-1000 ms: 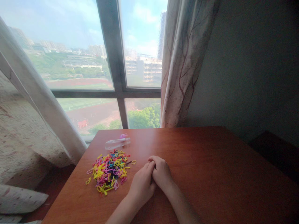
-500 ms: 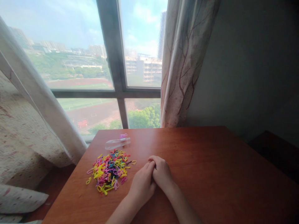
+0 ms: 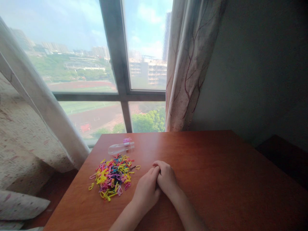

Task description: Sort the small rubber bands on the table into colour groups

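My left hand (image 3: 146, 190) and my right hand (image 3: 166, 178) rest together on the wooden table (image 3: 216, 179), fingers curled and touching each other at the tips. Whether anything sits between them is hidden. Just left of my left hand lies a heap of small coloured rubber bands (image 3: 112, 175), yellow, pink, green and dark ones. Beyond the heap a small clear plastic bottle (image 3: 120, 148) lies on its side, with a pink cap (image 3: 126, 140) beside it.
A window (image 3: 115, 80) stands behind the table's far edge. Curtains hang at the left (image 3: 36, 122) and at the right (image 3: 187, 64). A dark wall (image 3: 260, 70) runs along the right. A pillow corner (image 3: 19, 205) shows at the lower left.
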`<state>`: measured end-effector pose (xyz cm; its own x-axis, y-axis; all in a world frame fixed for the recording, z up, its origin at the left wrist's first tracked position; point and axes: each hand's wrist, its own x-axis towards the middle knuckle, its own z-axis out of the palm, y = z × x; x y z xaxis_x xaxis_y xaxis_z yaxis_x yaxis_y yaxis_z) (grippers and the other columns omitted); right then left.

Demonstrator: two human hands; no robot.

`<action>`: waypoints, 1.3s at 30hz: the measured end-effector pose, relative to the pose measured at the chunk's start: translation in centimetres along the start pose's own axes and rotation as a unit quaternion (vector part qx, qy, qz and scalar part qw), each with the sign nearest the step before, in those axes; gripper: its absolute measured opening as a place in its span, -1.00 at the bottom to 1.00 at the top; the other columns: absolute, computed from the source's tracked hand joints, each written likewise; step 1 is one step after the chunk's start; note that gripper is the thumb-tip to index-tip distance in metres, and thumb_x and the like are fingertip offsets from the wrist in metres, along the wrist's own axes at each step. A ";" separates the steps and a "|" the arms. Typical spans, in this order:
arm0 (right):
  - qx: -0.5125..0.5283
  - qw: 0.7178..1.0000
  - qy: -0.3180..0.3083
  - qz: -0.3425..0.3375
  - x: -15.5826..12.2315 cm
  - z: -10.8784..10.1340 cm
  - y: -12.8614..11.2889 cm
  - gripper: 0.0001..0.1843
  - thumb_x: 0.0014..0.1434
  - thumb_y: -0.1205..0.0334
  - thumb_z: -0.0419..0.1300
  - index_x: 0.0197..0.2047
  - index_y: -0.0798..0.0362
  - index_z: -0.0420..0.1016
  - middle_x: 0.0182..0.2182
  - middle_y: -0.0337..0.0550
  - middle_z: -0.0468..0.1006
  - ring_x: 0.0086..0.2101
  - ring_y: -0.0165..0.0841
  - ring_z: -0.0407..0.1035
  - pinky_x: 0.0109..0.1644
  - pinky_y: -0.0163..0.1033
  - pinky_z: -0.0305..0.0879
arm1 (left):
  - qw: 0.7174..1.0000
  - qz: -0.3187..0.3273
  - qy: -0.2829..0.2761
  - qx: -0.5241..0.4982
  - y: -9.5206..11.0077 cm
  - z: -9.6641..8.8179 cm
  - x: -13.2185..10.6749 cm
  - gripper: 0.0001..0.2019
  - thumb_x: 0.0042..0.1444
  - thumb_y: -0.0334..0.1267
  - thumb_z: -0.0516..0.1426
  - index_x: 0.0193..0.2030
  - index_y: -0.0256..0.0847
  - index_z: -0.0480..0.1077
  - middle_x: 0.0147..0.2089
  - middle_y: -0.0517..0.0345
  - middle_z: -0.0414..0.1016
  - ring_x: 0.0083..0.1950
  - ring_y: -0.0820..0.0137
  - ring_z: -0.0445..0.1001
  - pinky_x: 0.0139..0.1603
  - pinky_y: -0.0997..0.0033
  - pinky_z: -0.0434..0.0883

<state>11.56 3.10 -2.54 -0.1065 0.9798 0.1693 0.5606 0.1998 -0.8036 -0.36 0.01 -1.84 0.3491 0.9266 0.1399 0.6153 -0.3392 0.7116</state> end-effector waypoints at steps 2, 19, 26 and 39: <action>0.001 1.000 -0.001 0.000 0.0 0.0 0.0 -0.64 0.04 0.42 0.05 -0.17 0.04 0.59 -0.22 -0.09 0.65 -0.18 -0.25 0.50 -0.06 -0.28 0.32 | 1.000 0.001 0.001 -0.001 0.0 0.0 0.0 -0.45 -0.13 -0.56 0.03 0.08 -0.16 0.28 0.11 -0.02 0.47 0.12 0.19 0.45 0.10 0.25 0.38; -0.001 1.000 -0.005 -0.001 -0.1 -0.2 -0.3 -0.65 0.07 0.42 0.05 -0.17 0.06 0.59 -0.23 -0.08 0.65 -0.18 -0.25 0.50 -0.06 -0.27 0.33 | 1.000 0.001 0.004 -0.002 0.0 0.0 0.0 -0.43 -0.14 -0.55 0.04 0.09 -0.17 0.28 0.13 -0.03 0.46 0.14 0.19 0.43 0.14 0.24 0.37; -0.006 1.000 -0.005 0.003 -0.1 -0.1 -0.1 -0.65 0.06 0.43 0.05 -0.17 0.03 0.59 -0.23 -0.10 0.65 -0.17 -0.25 0.50 -0.05 -0.28 0.34 | 1.000 -0.003 0.000 0.002 0.1 -0.1 0.0 -0.44 -0.14 -0.55 0.04 0.07 -0.15 0.28 0.11 -0.02 0.46 0.12 0.18 0.44 0.11 0.24 0.38; -0.010 1.000 -0.008 0.009 0.0 0.0 0.0 -0.66 0.06 0.43 0.07 -0.17 0.03 0.60 -0.23 -0.10 0.65 -0.17 -0.25 0.51 -0.06 -0.28 0.33 | 1.000 -0.006 -0.002 0.007 -0.1 0.1 0.0 -0.45 -0.13 -0.55 0.05 0.07 -0.15 0.28 0.09 -0.01 0.47 0.11 0.18 0.45 0.11 0.23 0.38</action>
<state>11.58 3.12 -2.54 -0.1088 0.9832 0.1466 0.5793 0.1826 -0.7944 -0.42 0.02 -1.99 0.3449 0.9297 0.1294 0.6292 -0.3313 0.7031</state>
